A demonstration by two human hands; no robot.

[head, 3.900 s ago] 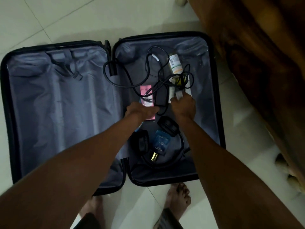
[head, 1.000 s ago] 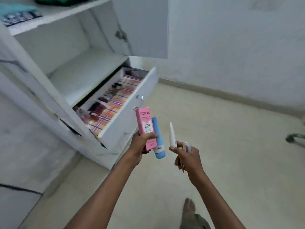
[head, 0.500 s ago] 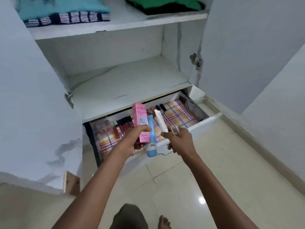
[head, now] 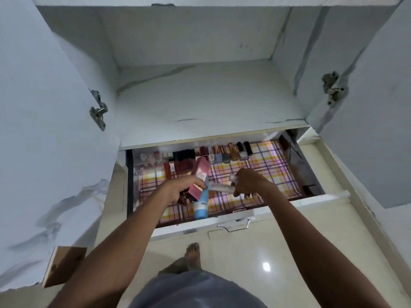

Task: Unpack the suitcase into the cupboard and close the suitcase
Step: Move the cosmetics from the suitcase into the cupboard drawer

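I stand over the white cupboard's open drawer [head: 289, 200], which is lined with checked paper. My left hand [head: 178, 190] grips a pink carton [head: 200, 177] and a blue tube [head: 202, 206] together above the drawer's left half. My right hand [head: 249, 182] holds a white tube [head: 220, 187] lying sideways and a small clear item [head: 233, 178], low over the drawer's middle. The suitcase is out of view.
A row of small cosmetic bottles [head: 222, 155] stands along the drawer's back. Above it is a bare white shelf [head: 200, 103]. Both cupboard doors [head: 44, 130] stand open at either side. A metal handle [head: 235, 223] sticks out from the drawer front. My foot [head: 192, 254] is on the tiled floor.
I have stepped closer to the cupboard. Both hands have moved forward and down from in front of the drawer to over its inside, still holding the carton and tubes.
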